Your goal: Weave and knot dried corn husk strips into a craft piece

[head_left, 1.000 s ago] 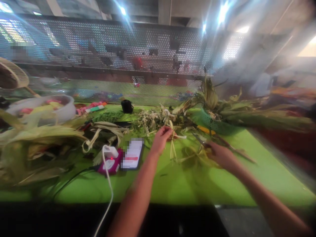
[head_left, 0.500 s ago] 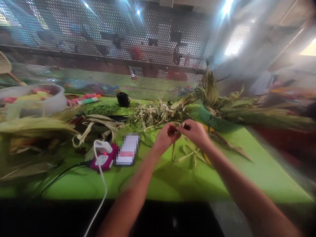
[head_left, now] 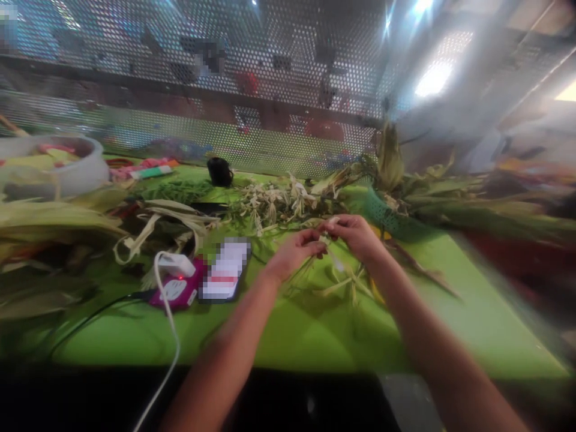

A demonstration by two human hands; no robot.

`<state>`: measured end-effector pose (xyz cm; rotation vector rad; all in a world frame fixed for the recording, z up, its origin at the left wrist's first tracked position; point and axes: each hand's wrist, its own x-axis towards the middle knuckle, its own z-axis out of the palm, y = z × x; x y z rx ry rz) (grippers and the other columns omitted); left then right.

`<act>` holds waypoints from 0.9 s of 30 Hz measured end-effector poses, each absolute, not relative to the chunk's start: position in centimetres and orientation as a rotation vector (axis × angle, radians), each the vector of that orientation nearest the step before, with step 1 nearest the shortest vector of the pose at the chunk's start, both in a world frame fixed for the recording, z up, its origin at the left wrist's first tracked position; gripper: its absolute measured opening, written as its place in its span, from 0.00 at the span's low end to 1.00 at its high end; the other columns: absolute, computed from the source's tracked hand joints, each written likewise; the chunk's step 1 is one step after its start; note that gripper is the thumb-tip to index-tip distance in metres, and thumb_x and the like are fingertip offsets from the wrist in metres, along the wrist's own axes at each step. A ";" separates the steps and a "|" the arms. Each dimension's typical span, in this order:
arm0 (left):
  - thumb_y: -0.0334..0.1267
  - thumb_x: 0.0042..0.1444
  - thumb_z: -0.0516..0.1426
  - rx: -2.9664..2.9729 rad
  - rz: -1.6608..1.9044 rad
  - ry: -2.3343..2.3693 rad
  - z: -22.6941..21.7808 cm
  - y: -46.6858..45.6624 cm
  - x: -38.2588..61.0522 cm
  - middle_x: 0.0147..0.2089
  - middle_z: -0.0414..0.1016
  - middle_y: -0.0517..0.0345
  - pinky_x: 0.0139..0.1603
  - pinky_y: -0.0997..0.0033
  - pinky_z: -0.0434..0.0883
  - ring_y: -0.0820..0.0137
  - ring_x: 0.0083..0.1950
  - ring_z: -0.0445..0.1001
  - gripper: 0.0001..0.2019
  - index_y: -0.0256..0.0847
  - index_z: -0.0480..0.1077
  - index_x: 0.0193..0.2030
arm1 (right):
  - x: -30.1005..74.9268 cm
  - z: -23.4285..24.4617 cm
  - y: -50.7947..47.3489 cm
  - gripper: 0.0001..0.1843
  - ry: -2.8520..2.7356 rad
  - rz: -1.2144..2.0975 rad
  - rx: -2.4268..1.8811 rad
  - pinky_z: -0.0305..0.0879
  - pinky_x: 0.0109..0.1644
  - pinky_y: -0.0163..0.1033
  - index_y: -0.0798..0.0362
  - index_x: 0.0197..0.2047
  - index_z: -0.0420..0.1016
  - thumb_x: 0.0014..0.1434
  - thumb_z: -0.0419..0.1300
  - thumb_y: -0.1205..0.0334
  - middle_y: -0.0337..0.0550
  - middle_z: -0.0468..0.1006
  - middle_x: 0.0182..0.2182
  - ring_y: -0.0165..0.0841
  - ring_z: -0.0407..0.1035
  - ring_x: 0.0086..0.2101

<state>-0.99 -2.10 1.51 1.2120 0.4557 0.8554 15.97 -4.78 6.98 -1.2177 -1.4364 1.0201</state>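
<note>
My left hand (head_left: 297,253) is closed, its fingers pinching thin corn husk strips (head_left: 302,271) that trail down toward the lower left. Touching or nearly touching it, my right hand (head_left: 353,233) pinches a small pale piece of husk (head_left: 333,222) between thumb and fingers. A whitish bit (head_left: 336,261) shows just under the hands, blurred. Below them on the green table (head_left: 315,336) lies a knotted, star-like bundle of husk strips (head_left: 351,281). Behind the hands is a heap of pale tied husk pieces (head_left: 288,201).
To the left are a phone (head_left: 225,270), a magenta box (head_left: 177,291) with a white charger and cable (head_left: 173,336), and large husks (head_left: 54,219). Farther back stand a white tub (head_left: 85,171) and a black mug (head_left: 219,171). A green basket (head_left: 389,216) with husks is at right.
My hands have turned slightly, and the strips under my left hand now slant to the lower left instead of hanging straight. The whole view has shifted a little.
</note>
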 end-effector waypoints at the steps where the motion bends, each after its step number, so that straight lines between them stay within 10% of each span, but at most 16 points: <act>1: 0.42 0.48 0.66 1.216 0.872 0.472 1.5 -2.1 -1.0 0.34 0.74 0.57 0.39 0.71 0.70 0.73 0.33 0.72 0.12 0.38 0.74 0.36 | 16.1 6.9 -4.9 0.20 -1.425 1.025 -1.219 0.62 0.32 0.35 0.55 0.37 0.81 0.49 0.68 0.46 0.40 0.77 0.28 0.27 0.64 0.26; 27: 0.57 0.51 0.61 1.127 0.895 0.608 1.5 -0.6 -2.4 0.43 0.80 0.46 0.39 0.67 0.72 0.63 0.42 0.77 0.23 0.37 0.77 0.42 | 15.9 5.8 -5.0 0.15 -1.229 0.890 -1.263 0.54 0.28 0.34 0.54 0.26 0.74 0.45 0.69 0.51 0.35 0.68 0.21 0.26 0.57 0.24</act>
